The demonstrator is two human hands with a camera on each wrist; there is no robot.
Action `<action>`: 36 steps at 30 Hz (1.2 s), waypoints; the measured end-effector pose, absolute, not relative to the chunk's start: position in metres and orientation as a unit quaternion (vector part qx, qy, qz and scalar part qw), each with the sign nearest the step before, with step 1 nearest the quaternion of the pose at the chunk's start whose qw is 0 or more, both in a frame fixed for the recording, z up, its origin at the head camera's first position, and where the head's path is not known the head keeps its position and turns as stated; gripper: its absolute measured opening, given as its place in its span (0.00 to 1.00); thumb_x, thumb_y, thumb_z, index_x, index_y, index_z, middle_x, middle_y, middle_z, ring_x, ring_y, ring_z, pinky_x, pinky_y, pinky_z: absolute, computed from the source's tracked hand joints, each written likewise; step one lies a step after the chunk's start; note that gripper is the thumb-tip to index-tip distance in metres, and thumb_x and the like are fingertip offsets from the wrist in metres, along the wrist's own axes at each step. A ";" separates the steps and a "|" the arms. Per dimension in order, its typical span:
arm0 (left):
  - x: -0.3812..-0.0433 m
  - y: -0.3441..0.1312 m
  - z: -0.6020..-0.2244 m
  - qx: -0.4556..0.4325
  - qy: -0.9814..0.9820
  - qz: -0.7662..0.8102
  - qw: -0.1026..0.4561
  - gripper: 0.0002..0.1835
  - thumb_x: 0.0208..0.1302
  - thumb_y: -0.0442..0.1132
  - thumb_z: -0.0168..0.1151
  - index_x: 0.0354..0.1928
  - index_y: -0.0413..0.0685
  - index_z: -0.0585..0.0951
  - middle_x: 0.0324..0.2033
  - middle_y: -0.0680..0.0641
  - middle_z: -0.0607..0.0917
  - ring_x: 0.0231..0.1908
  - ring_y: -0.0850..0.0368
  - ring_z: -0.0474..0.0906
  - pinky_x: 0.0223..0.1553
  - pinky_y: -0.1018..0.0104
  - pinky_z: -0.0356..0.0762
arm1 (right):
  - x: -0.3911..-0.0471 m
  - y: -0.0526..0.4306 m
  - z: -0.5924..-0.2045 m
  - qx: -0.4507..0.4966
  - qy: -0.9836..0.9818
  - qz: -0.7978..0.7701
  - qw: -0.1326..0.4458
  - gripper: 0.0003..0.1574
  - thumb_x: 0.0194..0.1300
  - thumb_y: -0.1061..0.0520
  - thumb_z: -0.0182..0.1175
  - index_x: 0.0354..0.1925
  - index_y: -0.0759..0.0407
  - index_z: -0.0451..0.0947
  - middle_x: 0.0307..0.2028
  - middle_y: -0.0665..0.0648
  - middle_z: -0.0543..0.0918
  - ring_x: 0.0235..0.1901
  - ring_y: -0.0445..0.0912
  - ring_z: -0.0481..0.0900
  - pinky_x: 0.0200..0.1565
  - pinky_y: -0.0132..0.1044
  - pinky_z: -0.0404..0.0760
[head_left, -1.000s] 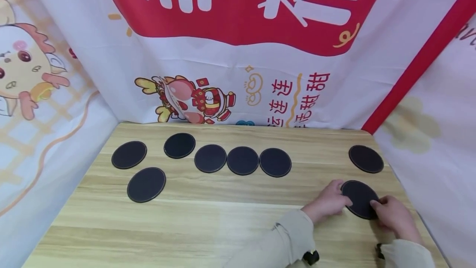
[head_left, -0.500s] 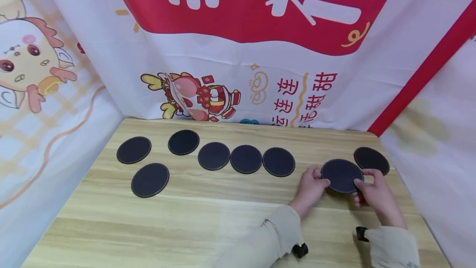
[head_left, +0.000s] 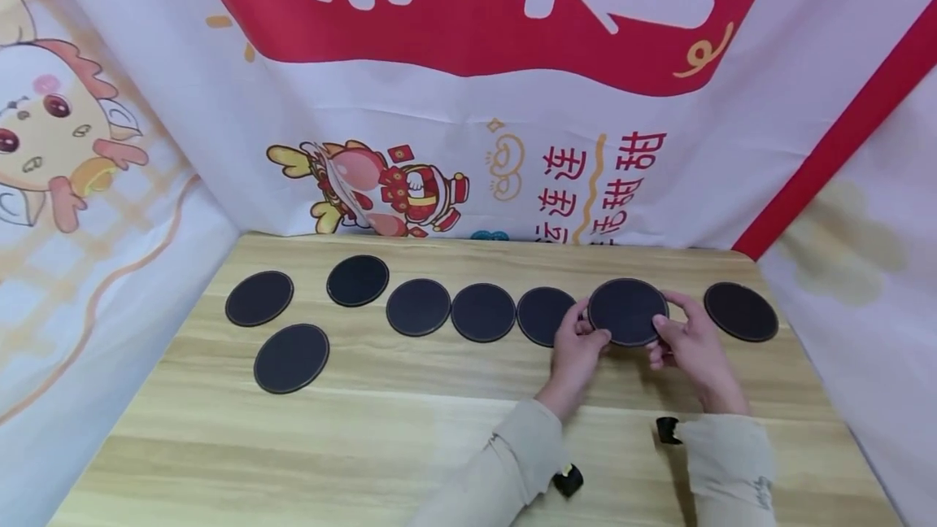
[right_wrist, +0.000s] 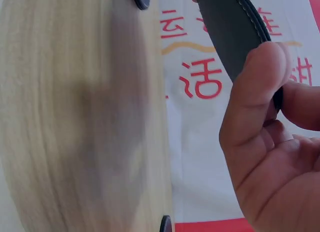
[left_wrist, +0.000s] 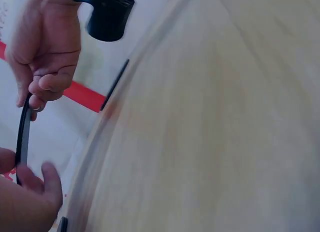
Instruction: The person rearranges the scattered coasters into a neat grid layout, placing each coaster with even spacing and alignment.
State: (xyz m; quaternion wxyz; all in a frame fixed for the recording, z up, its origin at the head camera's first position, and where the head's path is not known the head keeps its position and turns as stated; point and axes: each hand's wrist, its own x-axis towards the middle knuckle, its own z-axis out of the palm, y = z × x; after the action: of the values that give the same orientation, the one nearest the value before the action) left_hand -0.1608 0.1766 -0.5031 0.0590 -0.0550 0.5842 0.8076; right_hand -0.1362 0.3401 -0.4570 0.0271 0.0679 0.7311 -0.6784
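Observation:
A round black coaster (head_left: 628, 312) with a thin gold line near its edge is held above the table between both hands. My left hand (head_left: 576, 352) pinches its left edge, thumb on top. On the opposite edge my right hand (head_left: 691, 344) grips it between thumb and fingers. The right wrist view shows the stitched rim of the same coaster (right_wrist: 230, 31) under the right thumb. In the left wrist view the coaster (left_wrist: 23, 137) appears edge-on, raised off the wood. Just left of the held one lies another coaster (head_left: 543, 317), partly covered by the left hand.
Two more coasters, a middle one (head_left: 483, 312) and its neighbour (head_left: 418, 307), continue the row leftward. Several others lie at the left, among them a front one (head_left: 291, 359). One coaster (head_left: 741, 311) sits at the far right. Printed cloth (head_left: 439, 104) hangs behind the wooden table (head_left: 293, 454).
Both hands have lifted the coaster from the right front of the table and carried it left and back, toward the right end of the row. The other coasters have stayed put.

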 end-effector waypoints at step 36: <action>-0.185 0.163 -0.513 -0.026 0.564 0.780 0.270 0.46 0.65 0.26 0.53 0.81 0.65 0.52 0.30 0.35 0.88 0.17 0.56 0.80 0.21 0.64 0.82 | -0.155 0.329 -0.480 0.158 0.769 -0.619 0.020 0.34 0.81 0.62 0.42 0.78 0.51 0.45 0.22 0.64 0.80 0.16 0.47 0.80 0.23 0.45 0.85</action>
State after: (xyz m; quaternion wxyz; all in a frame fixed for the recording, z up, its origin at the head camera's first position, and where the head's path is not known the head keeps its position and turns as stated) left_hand -0.1849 0.1632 -0.5128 0.2704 -0.0256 0.5637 0.7800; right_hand -0.1549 0.3287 -0.4798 0.0195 0.1585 0.7693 -0.6186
